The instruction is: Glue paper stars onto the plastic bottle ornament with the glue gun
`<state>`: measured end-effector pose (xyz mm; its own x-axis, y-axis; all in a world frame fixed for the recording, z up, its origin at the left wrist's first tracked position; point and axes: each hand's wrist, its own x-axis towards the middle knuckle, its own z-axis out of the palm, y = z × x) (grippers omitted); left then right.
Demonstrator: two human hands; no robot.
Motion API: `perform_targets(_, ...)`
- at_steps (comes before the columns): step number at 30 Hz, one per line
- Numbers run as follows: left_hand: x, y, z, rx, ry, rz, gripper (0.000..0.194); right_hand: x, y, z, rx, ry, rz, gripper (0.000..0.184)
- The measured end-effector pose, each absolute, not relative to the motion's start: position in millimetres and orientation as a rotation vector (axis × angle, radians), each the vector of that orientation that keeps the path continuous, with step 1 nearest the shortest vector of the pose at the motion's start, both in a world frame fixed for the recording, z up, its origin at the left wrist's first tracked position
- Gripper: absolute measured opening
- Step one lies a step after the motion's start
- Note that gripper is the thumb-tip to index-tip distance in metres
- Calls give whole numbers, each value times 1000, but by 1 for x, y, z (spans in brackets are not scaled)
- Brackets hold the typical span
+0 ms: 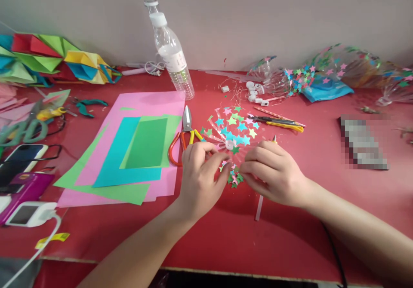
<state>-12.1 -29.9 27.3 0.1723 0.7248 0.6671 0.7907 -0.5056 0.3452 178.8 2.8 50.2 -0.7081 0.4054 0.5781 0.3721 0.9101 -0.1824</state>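
Between my hands lies a clear plastic piece cut into strips that fan out from a round middle (230, 144), decorated with pink, green and blue paper stars (241, 127). My left hand (201, 174) is at its near left side, thumb and fingers pinched together over the strips. From the right, my right hand (274, 172) reaches in with curled fingers, close to a small cluster of stars (235, 179). What either set of fingertips grips is too small or hidden to make out. A pale narrow strip (259, 208) sticks out below my right hand.
Pliers (187, 122) lie left of the stars, beside stacked coloured paper (106, 150). A yellow cutter knife (284, 125) is behind my right hand. Plastic bottles (176, 58) stand against the wall. Scissors (24, 129) and phones (24, 161) occupy the left; a blurred dark object (364, 144), the right.
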Motion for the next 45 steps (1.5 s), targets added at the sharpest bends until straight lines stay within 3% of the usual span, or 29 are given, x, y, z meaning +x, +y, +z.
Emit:
perform_targets(16,-8,-37,27,-2449,-1490,-1350,22,178,2,37,-600,-2396,85,7)
perform_targets(45,-7,-41,30,-2527,-1533,-1390,15,172,-5,40,-742,-2295,176,9)
